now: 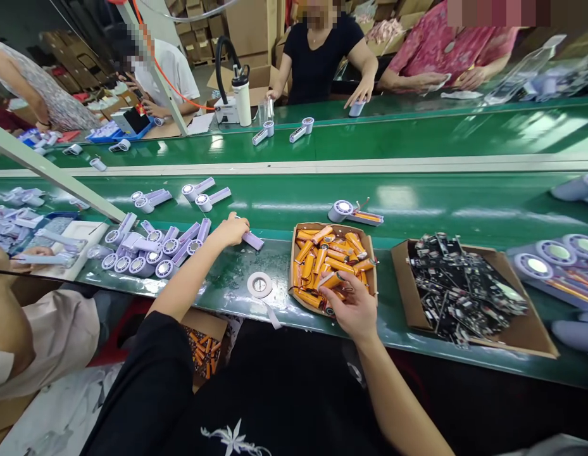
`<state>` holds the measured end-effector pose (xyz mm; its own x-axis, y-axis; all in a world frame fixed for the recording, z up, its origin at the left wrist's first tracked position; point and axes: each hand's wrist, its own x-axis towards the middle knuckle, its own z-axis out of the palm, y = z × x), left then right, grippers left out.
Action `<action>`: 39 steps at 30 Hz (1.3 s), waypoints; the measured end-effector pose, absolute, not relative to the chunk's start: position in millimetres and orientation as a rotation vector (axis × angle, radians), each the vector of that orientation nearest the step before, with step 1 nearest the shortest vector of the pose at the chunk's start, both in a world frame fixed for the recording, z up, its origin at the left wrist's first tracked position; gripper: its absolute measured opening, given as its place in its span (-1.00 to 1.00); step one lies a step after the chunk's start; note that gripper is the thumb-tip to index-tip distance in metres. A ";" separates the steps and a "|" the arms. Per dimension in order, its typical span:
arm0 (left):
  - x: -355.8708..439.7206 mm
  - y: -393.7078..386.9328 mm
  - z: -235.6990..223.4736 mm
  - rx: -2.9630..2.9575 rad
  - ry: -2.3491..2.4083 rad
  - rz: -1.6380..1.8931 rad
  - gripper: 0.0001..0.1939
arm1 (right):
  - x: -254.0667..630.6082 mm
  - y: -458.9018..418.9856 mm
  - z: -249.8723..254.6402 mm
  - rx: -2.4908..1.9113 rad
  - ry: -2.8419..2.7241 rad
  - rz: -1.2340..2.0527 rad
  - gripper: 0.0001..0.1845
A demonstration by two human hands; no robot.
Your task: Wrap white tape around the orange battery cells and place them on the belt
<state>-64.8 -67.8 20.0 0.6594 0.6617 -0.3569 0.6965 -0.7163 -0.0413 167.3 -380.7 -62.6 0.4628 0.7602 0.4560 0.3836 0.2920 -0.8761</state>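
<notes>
Orange cell [331, 280] pinched in your right hand [353, 305], thumb against fingers, over its box [292, 266] right of centre, probably placed near for short reach; your left hand [234, 229], just left of centre, closed round a lavender casing [254, 240], perhaps steadying it.

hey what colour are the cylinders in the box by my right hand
The cylinders are orange; head view.

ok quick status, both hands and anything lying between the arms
Left hand on lavender plastic piece; right hand pinching orange cylindrical cell at open cardboard box; round white tape roll between the arms.
</notes>
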 end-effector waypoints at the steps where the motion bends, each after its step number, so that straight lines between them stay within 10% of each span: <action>1: -57.4 -59.4 21.2 2.760 1.103 -0.557 -0.64 | 167.9 -380.7 -63.7 -1.323 -1.133 0.345 -0.48; 20: 2.9 15.4 11.7 2.550 1.074 -0.259 -0.65 | 189.6 -327.3 15.3 -1.326 -1.050 0.637 -0.36; 28: 6.1 -12.8 -9.4 2.514 1.246 0.054 -0.56 | 171.3 -124.0 27.6 -1.893 -1.803 0.658 -0.39; 39: 30.7 -17.2 -25.1 2.445 1.264 0.118 -0.57 | 162.7 -101.2 5.9 -2.200 -2.408 0.524 -0.48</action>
<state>30.7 -17.2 -25.1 0.5911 0.8004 -0.0996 0.7681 -0.5209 0.3725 162.7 -101.2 5.9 -0.1060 0.9389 -0.3274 0.9901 0.0691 -0.1224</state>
